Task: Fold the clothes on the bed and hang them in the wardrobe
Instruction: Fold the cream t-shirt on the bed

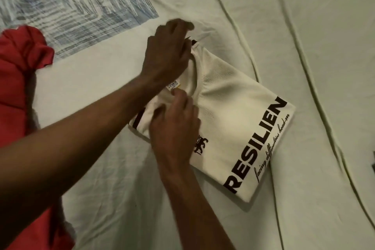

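Shirt (233, 111), cream with big dark lettering, lies folded into a neat rectangle on the bed sheet (304, 46), roughly mid-sheet and turned at an angle. Both hands are at its collar end: left hand (168, 55) has curled fingers pinching the far corner by the neckline, right hand (174, 128) pinches the fabric next to the little price tag (172, 84). Over at the sheet's left edge there's a crumpled red garment (18, 87), well apart from the shirt.
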The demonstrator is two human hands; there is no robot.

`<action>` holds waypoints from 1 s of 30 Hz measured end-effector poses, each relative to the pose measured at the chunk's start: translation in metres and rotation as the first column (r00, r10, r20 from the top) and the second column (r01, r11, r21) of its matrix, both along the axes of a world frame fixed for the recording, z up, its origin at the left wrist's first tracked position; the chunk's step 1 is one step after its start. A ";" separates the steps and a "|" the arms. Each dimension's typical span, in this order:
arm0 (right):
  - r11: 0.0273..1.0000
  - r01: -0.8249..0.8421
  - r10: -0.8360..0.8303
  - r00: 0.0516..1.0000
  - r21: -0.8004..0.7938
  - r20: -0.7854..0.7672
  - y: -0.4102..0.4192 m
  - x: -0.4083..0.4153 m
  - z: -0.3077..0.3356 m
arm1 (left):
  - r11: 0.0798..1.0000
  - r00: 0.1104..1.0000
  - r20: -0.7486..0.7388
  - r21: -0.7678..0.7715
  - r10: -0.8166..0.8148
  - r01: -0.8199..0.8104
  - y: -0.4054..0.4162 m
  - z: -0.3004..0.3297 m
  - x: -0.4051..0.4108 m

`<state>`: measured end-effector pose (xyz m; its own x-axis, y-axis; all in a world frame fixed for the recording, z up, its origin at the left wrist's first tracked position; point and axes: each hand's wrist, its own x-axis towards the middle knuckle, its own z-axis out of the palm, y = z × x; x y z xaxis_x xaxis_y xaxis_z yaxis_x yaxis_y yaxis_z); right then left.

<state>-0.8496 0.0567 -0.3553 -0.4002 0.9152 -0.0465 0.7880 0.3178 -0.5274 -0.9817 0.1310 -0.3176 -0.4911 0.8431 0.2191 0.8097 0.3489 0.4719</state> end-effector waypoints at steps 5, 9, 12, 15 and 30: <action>0.957 -0.032 -0.002 0.993 0.288 0.118 0.039 0.079 0.009 | 0.931 0.922 -0.247 -0.289 -0.299 0.225 -0.060 -0.039 0.049; 0.966 -0.128 0.058 0.953 0.223 0.296 0.065 0.121 -0.019 | 0.888 0.910 -0.284 -0.432 -0.300 0.158 -0.084 -0.064 0.042; 0.967 -0.181 0.117 0.940 0.178 0.322 0.072 0.131 -0.023 | 0.872 0.920 -0.258 -0.466 -0.295 0.149 -0.083 -0.059 0.039; 0.976 -0.159 0.119 0.962 0.148 0.245 0.071 0.136 -0.011 | 0.900 0.928 -0.264 -0.416 -0.261 0.134 -0.086 -0.050 0.041; 0.659 0.269 -0.546 0.814 -0.703 -0.200 0.097 0.199 0.039 | 0.905 0.877 0.351 -0.384 0.329 -0.185 -0.064 0.012 0.027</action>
<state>-0.6505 0.1538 -0.3159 -0.1035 0.7973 -0.5946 0.4550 -0.4936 -0.7411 -0.9550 0.0667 -0.3057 -0.6840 0.6609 -0.3088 0.4360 0.7098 0.5533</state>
